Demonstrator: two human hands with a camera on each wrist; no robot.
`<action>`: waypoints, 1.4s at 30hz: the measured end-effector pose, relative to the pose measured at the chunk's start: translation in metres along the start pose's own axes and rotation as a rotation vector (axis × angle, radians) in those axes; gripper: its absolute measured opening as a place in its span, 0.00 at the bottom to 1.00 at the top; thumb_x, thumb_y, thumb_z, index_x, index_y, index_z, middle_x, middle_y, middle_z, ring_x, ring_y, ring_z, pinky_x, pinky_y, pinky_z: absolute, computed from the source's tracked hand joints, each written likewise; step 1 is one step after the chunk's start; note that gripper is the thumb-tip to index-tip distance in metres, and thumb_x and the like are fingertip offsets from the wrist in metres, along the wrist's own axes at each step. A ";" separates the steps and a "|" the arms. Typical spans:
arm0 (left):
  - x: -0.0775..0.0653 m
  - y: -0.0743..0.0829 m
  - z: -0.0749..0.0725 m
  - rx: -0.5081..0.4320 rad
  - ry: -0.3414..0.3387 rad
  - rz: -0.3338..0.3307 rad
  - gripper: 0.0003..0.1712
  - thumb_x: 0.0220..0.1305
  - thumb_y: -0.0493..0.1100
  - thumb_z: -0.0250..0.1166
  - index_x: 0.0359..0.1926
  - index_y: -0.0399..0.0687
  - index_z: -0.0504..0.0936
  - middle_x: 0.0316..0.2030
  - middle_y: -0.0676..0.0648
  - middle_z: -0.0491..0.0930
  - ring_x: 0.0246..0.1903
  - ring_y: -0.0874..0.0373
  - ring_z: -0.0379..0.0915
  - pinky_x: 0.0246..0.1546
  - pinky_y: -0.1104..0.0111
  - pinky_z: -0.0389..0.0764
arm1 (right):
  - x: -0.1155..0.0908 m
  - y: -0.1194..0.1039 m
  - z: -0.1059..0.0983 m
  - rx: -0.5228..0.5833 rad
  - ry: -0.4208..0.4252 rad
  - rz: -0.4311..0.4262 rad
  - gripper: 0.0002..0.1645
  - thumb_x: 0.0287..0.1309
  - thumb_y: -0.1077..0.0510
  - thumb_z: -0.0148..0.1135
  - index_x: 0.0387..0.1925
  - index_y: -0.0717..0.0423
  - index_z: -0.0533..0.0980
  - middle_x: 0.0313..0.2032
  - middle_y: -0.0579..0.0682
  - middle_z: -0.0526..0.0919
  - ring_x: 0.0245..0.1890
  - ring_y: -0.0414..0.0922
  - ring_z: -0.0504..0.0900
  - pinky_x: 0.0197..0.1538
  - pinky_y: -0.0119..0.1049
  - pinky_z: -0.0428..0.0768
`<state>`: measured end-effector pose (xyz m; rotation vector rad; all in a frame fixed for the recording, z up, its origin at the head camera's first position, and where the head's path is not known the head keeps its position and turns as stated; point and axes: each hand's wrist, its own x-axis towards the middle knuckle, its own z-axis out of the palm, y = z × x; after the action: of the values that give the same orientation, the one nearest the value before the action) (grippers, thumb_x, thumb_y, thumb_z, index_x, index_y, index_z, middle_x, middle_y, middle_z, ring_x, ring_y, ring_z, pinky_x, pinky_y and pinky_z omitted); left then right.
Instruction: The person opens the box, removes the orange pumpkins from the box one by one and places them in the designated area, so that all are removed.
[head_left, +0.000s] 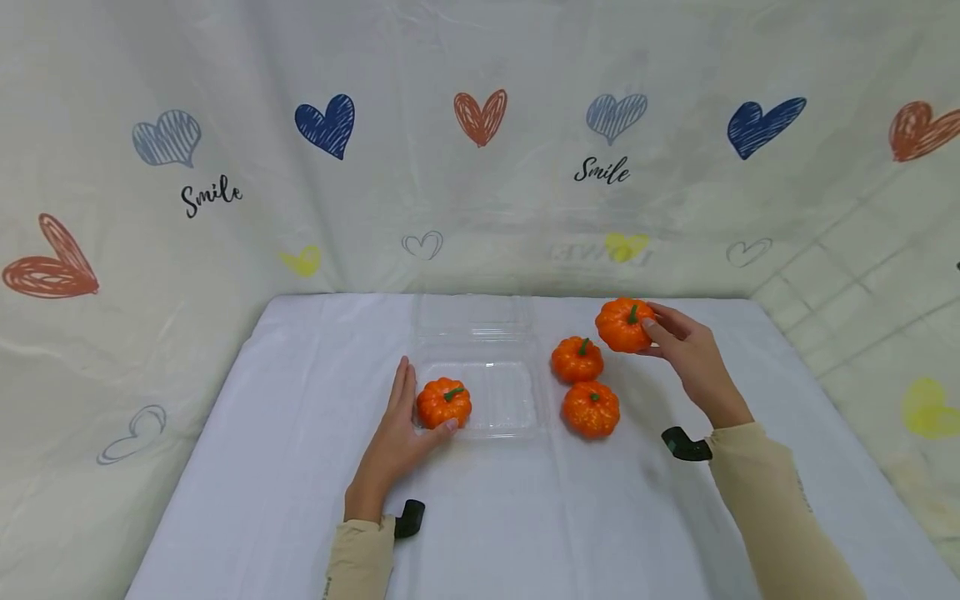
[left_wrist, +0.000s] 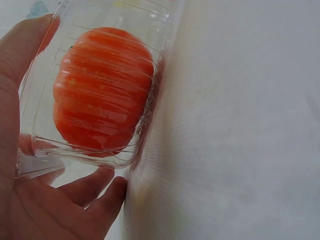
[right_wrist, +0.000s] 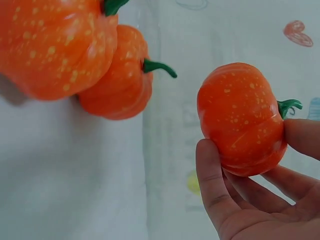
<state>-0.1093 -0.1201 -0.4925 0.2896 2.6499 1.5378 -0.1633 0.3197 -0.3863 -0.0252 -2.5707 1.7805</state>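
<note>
My right hand [head_left: 690,354] holds an orange toy pumpkin [head_left: 622,325] with a green stem, raised at the right; thumb and fingers grip its sides in the right wrist view. Two more toy pumpkins, a rear one [head_left: 577,360] and a front one [head_left: 591,409], sit on the table to its left. A clear plastic container [head_left: 513,433] lies with its lid [head_left: 472,317] folded back. Inside, at the left end, is another pumpkin [head_left: 444,403]. The left hand [head_left: 393,446] holds the container's near left corner, thumb along the front and fingers against the left side [left_wrist: 90,187].
A white cloth covers the table [head_left: 277,433]. Behind it hangs a pale curtain [head_left: 405,183] printed with hearts and "Smile" lettering. Dark wrist mounts, one on the left [head_left: 409,518] and one on the right [head_left: 686,444], stick out at the sleeves.
</note>
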 end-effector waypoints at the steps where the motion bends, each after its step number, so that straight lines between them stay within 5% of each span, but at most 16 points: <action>1: 0.000 0.000 0.000 -0.001 -0.001 0.000 0.71 0.64 0.68 0.73 0.87 0.43 0.40 0.86 0.58 0.28 0.84 0.49 0.35 0.78 0.44 0.52 | -0.001 0.002 -0.002 -0.008 0.006 0.011 0.39 0.83 0.45 0.54 0.82 0.63 0.61 0.75 0.67 0.67 0.52 0.34 0.81 0.51 0.27 0.85; 8: -0.001 0.000 -0.001 0.002 -0.004 -0.003 0.71 0.64 0.69 0.73 0.87 0.43 0.39 0.86 0.58 0.29 0.84 0.48 0.35 0.78 0.45 0.52 | -0.006 0.010 -0.009 -0.045 0.029 0.108 0.43 0.82 0.40 0.53 0.83 0.61 0.58 0.77 0.67 0.65 0.52 0.36 0.80 0.50 0.25 0.84; 23: 0.000 -0.002 -0.002 0.000 -0.003 0.003 0.70 0.63 0.68 0.73 0.87 0.43 0.40 0.86 0.56 0.31 0.84 0.49 0.36 0.78 0.45 0.53 | -0.005 0.052 -0.005 -0.076 -0.003 0.249 0.45 0.83 0.39 0.48 0.85 0.61 0.52 0.80 0.68 0.59 0.70 0.64 0.69 0.57 0.34 0.84; 42: 0.001 -0.004 0.000 -0.004 0.005 0.005 0.71 0.62 0.69 0.74 0.87 0.43 0.41 0.86 0.58 0.30 0.84 0.50 0.36 0.78 0.44 0.54 | -0.004 0.073 0.005 -0.104 0.032 0.318 0.45 0.84 0.38 0.46 0.84 0.63 0.53 0.79 0.71 0.58 0.65 0.62 0.73 0.48 0.23 0.83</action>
<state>-0.1113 -0.1219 -0.4953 0.2925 2.6521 1.5468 -0.1588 0.3407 -0.4564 -0.4860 -2.7592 1.7105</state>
